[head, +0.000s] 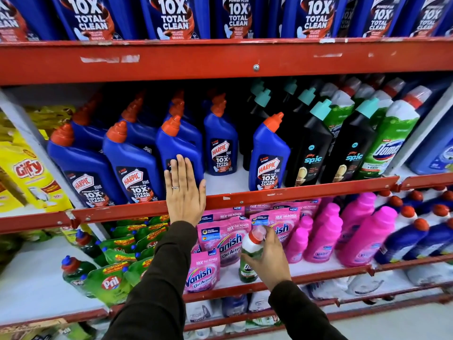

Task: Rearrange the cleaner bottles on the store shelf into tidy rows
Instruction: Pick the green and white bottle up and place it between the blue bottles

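Observation:
Blue Harpic bottles with orange caps stand in rows on the middle shelf [306,190]. My left hand [184,190] lies flat, fingers together, against the front of the third blue bottle [177,143] at the shelf's edge. A gap of bare shelf separates it from one bottle set back [220,143] and another at the front [268,155]. My right hand [268,257] grips a green Domex bottle [251,253] with a red cap, held in front of the lower shelf. Black Spic bottles [312,148] and green Domex bottles [389,141] stand to the right.
Large blue Harpic bottles [171,15] fill the top shelf. Pink Vanish pouches [220,239] and pink bottles [365,236] sit on the lower shelf, green Pril packs [110,280] to their left. Yellow Giffy packs [29,173] are at far left.

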